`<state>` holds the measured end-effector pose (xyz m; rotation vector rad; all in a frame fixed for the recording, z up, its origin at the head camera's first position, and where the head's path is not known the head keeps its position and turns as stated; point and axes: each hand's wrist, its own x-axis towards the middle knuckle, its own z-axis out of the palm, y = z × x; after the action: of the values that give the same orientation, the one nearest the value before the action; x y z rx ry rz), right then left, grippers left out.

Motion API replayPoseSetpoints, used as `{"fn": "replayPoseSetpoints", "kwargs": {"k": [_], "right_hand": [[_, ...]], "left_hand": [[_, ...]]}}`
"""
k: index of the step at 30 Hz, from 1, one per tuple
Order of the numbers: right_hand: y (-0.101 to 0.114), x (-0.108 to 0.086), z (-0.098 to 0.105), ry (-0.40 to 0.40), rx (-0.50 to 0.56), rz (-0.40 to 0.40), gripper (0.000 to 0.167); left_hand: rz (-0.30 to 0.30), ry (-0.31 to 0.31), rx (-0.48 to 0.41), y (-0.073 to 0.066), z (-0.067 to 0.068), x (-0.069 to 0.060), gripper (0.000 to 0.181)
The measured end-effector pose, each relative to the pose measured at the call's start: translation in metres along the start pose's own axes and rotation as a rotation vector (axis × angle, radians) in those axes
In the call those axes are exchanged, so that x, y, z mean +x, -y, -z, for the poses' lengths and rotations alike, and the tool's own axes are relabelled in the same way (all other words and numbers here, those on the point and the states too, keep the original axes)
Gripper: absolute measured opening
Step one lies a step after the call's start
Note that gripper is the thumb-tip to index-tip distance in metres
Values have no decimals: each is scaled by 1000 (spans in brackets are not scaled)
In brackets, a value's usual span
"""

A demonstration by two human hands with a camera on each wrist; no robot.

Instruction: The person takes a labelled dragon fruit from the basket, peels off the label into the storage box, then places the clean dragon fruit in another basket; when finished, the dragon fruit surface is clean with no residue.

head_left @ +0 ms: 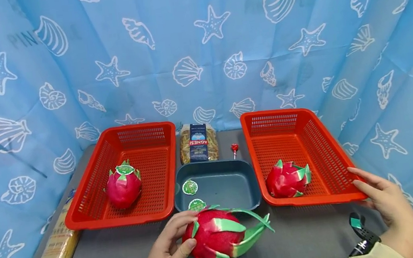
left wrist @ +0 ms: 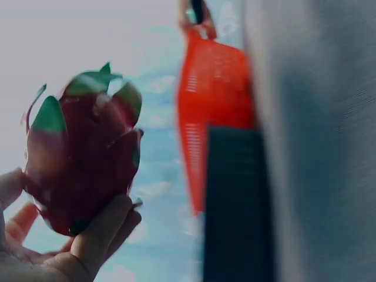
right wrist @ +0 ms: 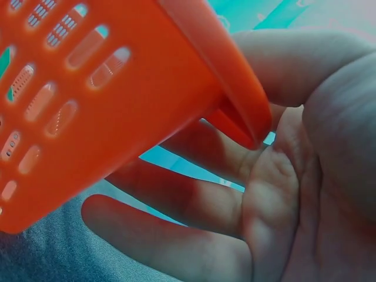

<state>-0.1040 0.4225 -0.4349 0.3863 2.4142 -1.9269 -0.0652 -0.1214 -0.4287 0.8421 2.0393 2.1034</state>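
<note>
A: What's the left hand point(head_left: 167, 251) grasping?
B: A round red dragon fruit with green-tipped leaves point(head_left: 212, 238), above the grey counter point(head_left: 297, 238), near the dark rectangular plastic tray point(head_left: 225, 187).
A: And the right hand point(head_left: 389, 203)?
B: Gripping the right-hand red perforated plastic basket point(head_left: 331, 197) by its rim.

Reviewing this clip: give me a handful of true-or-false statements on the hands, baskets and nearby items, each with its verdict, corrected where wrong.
1. The left hand holds a dragon fruit. True.
2. The right hand grips the lollipop. False: the right hand grips the rim of the right basket.
3. The left basket contains one fruit. True.
4. The lollipop lies in the tray. False: the lollipop lies behind the tray.
5. A pasta pack lies left of the left basket. True.
</note>
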Motion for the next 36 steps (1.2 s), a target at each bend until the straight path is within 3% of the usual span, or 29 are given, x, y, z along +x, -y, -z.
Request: {"fn": "replayPoseSetpoints", "kwargs": {"k": [2,4,10,15,23,27,36], "right_hand": [[0,0,-1,1,9,5,40],[1,0,-1,-5,4,8,39],[1,2,-3,-34,-96,11,39],[1,4,-4,-42,-104,13,39],[0,3,-6,-64,-84,-3,37],[-1,3,-8,-69,-102,-6,38],[2,4,-5,-84,-136,-16,37]], "left_hand": [[-102,-10,10,-13,0,11,46],[-156,-30,28,-26,-1,24,46],[-173,-128,62,-56,-13,68,46],[-174,-190,74,-62,-26,106,45],[-111,-255,91,-47,-48,172,37],[-43,-229,119,-34,-61,205,37],[134,-167,496,13,-94,281,36]]}}
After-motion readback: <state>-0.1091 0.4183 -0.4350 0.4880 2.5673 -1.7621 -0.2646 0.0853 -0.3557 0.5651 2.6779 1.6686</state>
